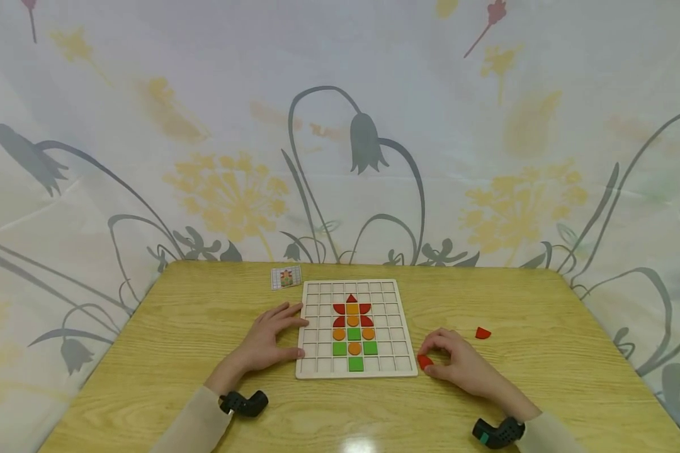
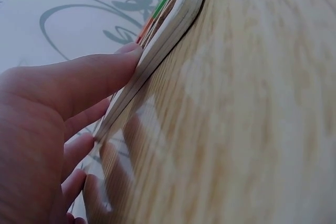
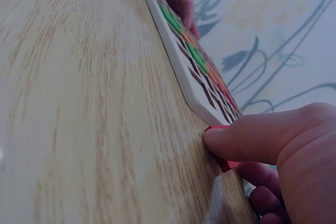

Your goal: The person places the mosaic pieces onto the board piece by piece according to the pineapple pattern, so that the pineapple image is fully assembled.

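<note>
A white gridded puzzle board [image 1: 300,372] lies on the table, with red, orange and green pieces set in its middle columns. My left hand [image 1: 267,340] rests at the board's left side, fingers spread; its thumb touches the edge, as the left wrist view also shows. Just off the board's near right corner, my right hand [image 1: 459,365] pinches a red quarter-circle piece [image 1: 424,362] between thumb and fingers. In the right wrist view, that red piece [image 3: 227,164] is partly hidden by the thumb. Another red quarter-circle piece [image 1: 483,333] lies alone beyond the right hand.
A small pattern card [image 1: 286,277] showing a coloured figure on a grid lies behind the board's far left corner. The wooden table [image 1: 204,296] ends at a flower-printed cloth [image 1: 340,207]. Each wrist wears a black camera.
</note>
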Demonstrator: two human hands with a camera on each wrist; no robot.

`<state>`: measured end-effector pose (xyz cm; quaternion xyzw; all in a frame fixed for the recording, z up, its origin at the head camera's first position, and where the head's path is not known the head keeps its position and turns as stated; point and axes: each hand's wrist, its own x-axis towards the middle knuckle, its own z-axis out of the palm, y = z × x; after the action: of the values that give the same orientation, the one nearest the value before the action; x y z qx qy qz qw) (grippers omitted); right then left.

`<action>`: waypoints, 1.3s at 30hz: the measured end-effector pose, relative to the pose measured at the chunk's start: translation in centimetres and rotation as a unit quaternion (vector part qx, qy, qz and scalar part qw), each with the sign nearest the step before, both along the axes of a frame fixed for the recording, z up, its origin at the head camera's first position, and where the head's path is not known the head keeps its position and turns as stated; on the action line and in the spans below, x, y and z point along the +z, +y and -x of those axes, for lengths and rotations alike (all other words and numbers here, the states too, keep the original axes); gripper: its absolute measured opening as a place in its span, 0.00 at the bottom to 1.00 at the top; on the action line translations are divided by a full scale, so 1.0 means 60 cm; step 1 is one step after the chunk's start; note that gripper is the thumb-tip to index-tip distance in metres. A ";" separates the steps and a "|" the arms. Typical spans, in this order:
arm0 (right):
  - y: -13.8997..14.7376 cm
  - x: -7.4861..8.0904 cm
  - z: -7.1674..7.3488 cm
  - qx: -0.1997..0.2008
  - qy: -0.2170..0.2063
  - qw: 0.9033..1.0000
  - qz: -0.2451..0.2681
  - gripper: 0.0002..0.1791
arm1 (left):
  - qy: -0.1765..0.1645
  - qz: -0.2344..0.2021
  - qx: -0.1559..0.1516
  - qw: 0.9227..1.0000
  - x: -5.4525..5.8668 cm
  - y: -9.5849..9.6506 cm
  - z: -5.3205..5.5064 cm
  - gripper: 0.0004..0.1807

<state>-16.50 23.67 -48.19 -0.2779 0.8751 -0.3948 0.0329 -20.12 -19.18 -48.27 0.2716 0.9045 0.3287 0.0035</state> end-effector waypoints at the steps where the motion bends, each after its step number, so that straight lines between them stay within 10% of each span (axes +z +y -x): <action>1: 0.000 0.000 0.000 -0.003 -0.003 1.000 0.002 0.09 | 0.001 0.001 0.001 1.000 0.000 0.000 0.000 0.30; 23: -0.028 0.020 -0.005 -0.109 -0.050 0.990 0.076 0.14 | -0.001 0.004 0.001 1.000 -0.003 -0.002 -0.003 0.30; 32: -0.069 0.018 -0.009 -0.073 -0.108 0.980 0.149 0.14 | 0.003 0.002 0.001 1.000 -0.002 -0.001 -0.001 0.30; 39: -0.088 0.014 -0.007 -0.044 -0.056 0.984 0.161 0.07 | 0.012 0.000 -0.005 1.000 0.002 -0.001 -0.002 0.29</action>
<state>-16.10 18.36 -47.36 -0.2181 0.8082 -0.5467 0.0191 -20.01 -19.23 -48.18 0.2799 0.9033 0.3252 -0.0058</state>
